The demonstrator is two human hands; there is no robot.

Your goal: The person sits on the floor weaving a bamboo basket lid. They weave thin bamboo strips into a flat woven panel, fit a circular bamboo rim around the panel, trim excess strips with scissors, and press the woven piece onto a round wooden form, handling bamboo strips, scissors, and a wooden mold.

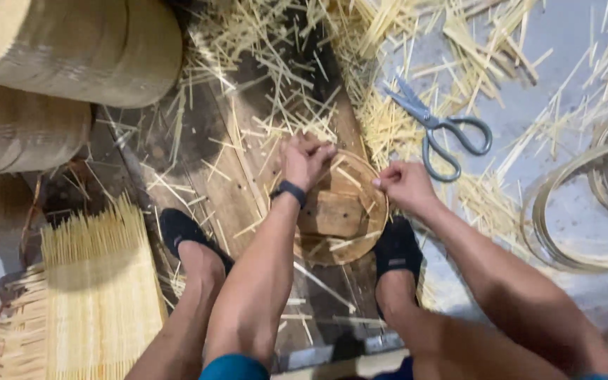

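The left hand is curled almost closed over the far-left edge of a round bamboo hoop, fingers bent down onto its rim; what lies under the fingertips is hidden. A dark band sits on that wrist. The right hand is loosely fisted, thumb and fingers pinched on the hoop's right edge, just beside the left hand. The hoop lies flat between the two hands and just ahead of the two black-socked feet, the right foot touching its near edge.

The hoop probably handles as light and springy: a thin bent strip that would flex if squeezed and could split along the grain, with sharp slivers at the ends. The rim, held from two sides, looks the soundest place to grip. It is a pale tan ring with a square wooden block showing inside it and loose splints lying across.

Below the left arm, a flat bundle of even yellow sticks. Beyond both hands, scattered bamboo offcuts cover the boards. Right of the right hand, grey scissors; farther right, coiled strips. Far left, big woven rolls.
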